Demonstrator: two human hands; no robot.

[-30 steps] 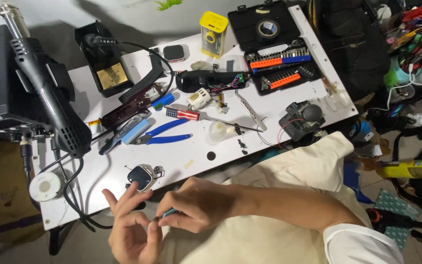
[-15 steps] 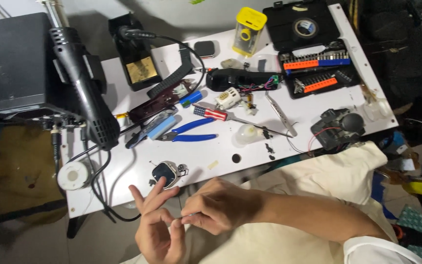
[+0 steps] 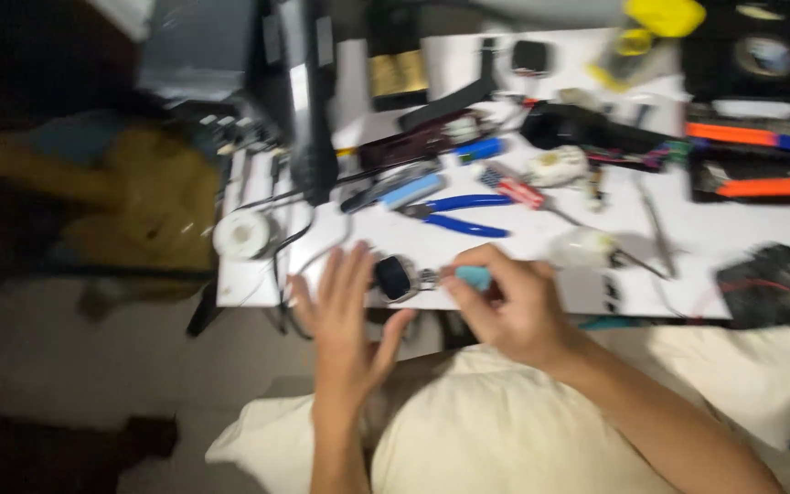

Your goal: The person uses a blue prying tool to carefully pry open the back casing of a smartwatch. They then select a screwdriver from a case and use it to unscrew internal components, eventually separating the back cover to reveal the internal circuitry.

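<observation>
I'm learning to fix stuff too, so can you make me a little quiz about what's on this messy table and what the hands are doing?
1. True or false: the right hand pinches a small light-blue tool.
2. Which lies just beyond the hands on the white table: A) red scissors, B) blue-handled pliers, C) a banana?
3. What small dark thing sits between the left hand and the right?

Key: 1 true. 2 B. 3 A small dark watch-like gadget; the blur hides details.

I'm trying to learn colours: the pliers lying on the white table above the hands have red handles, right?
Not quite. The head view shows the pliers with blue handles, not red. They do lie on the white table, above the hands, as you said.
</observation>
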